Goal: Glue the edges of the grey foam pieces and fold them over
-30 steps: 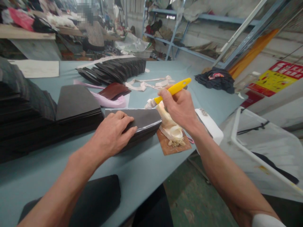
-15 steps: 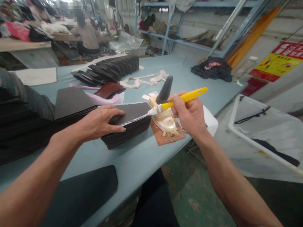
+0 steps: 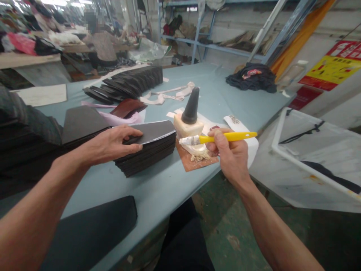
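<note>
My left hand (image 3: 120, 141) lies on a stack of dark panels (image 3: 149, 153), thumb and fingers apart and pressing on the top sheet (image 3: 156, 130). A white wet-looking line runs along that sheet's edges. In my right hand (image 3: 229, 150) is a yellow-handled paintbrush (image 3: 239, 136), its bristles coated in white and pointing left, just off the stack's right end. Below the brush, a white glue-like mass (image 3: 197, 149) with crusty lumps sits on a brown board (image 3: 187, 164). Behind it a dark cone (image 3: 191, 107) stands on a cream block (image 3: 187, 127).
More dark panels (image 3: 135, 82) lie fanned at the back, beside white tape strips (image 3: 169, 94). A tall dark pile (image 3: 25, 139) stands left. One dark panel (image 3: 96, 233) lies near the front edge. A white bin (image 3: 307, 162) stands right; a person (image 3: 101, 45) sits far behind.
The brush has moved off the stack's edge to the right and slightly down, its handle now nearly level. My left hand stays on the stack. The view has shifted slightly.
</note>
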`<state>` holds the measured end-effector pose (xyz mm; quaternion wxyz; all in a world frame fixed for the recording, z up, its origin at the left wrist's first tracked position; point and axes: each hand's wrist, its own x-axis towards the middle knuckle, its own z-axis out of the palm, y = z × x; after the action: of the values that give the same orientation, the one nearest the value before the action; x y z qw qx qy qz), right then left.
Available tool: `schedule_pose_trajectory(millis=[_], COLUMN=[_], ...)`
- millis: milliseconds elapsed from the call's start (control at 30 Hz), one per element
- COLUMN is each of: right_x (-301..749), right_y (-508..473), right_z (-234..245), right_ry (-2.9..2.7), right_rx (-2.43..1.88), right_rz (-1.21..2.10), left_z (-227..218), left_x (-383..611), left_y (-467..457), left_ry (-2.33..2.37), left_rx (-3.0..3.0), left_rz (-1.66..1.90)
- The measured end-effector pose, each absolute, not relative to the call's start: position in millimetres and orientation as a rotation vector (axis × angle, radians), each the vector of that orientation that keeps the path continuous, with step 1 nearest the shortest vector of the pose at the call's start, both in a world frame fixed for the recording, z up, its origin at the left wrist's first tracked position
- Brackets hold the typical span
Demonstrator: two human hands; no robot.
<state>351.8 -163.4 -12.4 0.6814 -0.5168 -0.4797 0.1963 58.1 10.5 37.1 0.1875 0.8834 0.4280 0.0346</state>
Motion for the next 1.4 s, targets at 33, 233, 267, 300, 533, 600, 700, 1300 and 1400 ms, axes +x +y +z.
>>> schedule_pose_trajectory(millis=[33, 233, 267, 300, 533, 600, 700, 1300, 1400], right_x=[351, 338, 336, 333, 319, 315, 308, 237, 220], right_y=[-165, -172, -175, -178, -209, -218, -229, -189, -171], right_z=[-15, -24, -25, -27, -35, -32, -27, -1, 12], right_ry=[-1.066, -0.973, -0.972, -0.979, -1.191, -1.252, -1.325, -1.612, -1.621], right_rx=[-1.161, -1.072, -1.049, -1.026, -1.055, -1.069, -1.085, -0.915, -0.857], right_rz=[0.443, 0.356, 0.342, 0.326, 0.193, 0.159, 0.069, -0.026, -0.048], left_z=[38, 43, 42, 41, 30, 31, 42, 57, 47], left_x=[59, 66, 69, 72, 93, 91, 80, -64, -85], left_y=[10, -6, -11, -17, -43, -40, -34, -120, -139], left_ry=[1.212, 1.219, 1.229, 1.253, 1.516, 1.536, 1.579, 1.746, 1.674], left_rx=[2.489, 2.675, 2.734, 2.789, 2.793, 2.752, 2.715, 1.905, 1.830], left_rz=[0.098, 0.031, 0.034, 0.040, 0.183, 0.264, 0.381, 1.113, 1.075])
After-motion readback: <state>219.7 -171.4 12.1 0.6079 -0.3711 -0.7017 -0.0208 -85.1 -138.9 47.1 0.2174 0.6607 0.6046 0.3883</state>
